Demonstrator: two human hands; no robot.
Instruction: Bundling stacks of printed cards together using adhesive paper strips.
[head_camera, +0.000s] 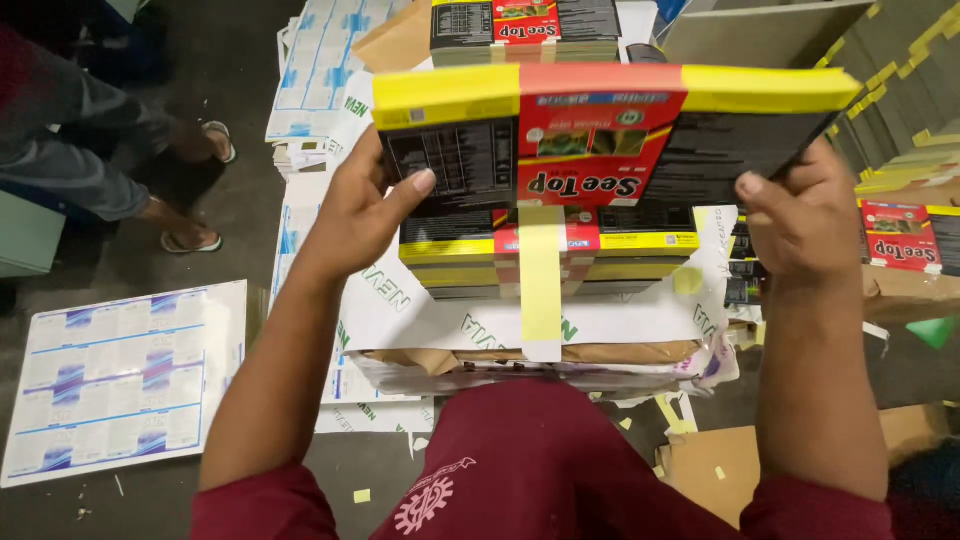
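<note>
My hands (360, 215) (805, 225) hold a bundle (610, 130) at centre frame above a stack (550, 265); printed sheets (120, 380) lie lower left.

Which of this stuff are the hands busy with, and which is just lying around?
In use:
- left hand and right hand, gripping the ends of the bundle of flat cartons
- the taped stack right under it

Lying about:
- blue printed sheet on the floor
- brown cardboard
- another bundle farther back
- another person's sandalled feet
</note>
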